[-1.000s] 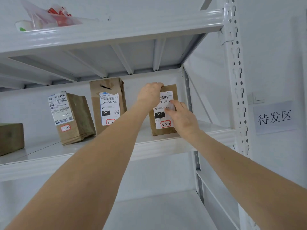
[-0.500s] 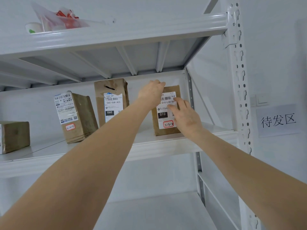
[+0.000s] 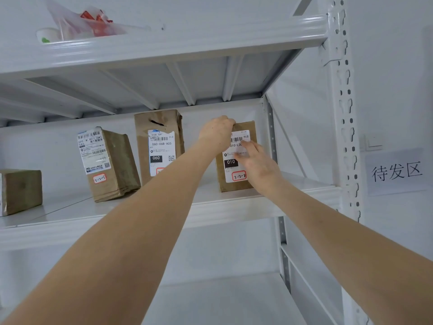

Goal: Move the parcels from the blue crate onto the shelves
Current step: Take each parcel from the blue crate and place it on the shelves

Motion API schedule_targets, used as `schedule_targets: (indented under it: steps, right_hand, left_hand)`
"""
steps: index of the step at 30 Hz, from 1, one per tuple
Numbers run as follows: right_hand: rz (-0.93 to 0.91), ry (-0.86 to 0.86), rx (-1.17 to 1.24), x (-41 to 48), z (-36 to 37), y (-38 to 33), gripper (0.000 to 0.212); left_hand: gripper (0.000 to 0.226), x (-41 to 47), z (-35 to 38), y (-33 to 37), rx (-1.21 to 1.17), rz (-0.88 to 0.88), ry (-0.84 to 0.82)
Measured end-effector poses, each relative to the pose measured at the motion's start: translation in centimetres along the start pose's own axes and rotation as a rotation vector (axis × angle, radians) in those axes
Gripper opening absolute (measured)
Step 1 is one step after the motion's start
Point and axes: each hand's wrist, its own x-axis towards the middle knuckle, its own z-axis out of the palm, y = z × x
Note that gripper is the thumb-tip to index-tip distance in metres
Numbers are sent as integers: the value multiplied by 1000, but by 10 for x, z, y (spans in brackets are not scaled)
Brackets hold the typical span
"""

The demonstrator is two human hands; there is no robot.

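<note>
While left hand (image 3: pixel 216 134) grips parcel (image 3: pixel 223 182) top edge, right hand (image 3: pixel 256 163) flat against front; rear upright (image 3: pixel 271 141) beside.

On the middle shelf (image 3: pixel 70 207), the 010 parcel (image 3: pixel 228 172) stands rightmost, the 060 parcel (image 3: pixel 159 146) to its left.

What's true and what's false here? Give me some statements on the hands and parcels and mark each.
The left hand grips the top of the 010 parcel. True.
The 010 parcel lies flat. False: it stands upright on the middle shelf.
The right hand touches the 010 parcel's label. True.
The 060 parcel stands right of the 010 parcel. False: it stands to its left.
The top shelf holds a brown parcel. False: the top shelf holds a plastic bag.
</note>
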Motion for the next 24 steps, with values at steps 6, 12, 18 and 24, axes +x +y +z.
schedule_targets:
  steps: [6,12,18,24]
  right_hand:
    - [-11,-36,-53,5,5,0,52]
    - [2,-77,-54,15,14,2,52]
    - [6,-89,-60,21,21,4,53]
    - [12,-101,-60,27,30,6,56]
  left_hand:
    - [47,6,7,-4,-6,3,-2]
    - [47,12,15,-9,-16,0,-9]
    - [47,17,21,-11,-22,-9,-13]
    - [46,20,26,-12,-12,-11,-19]
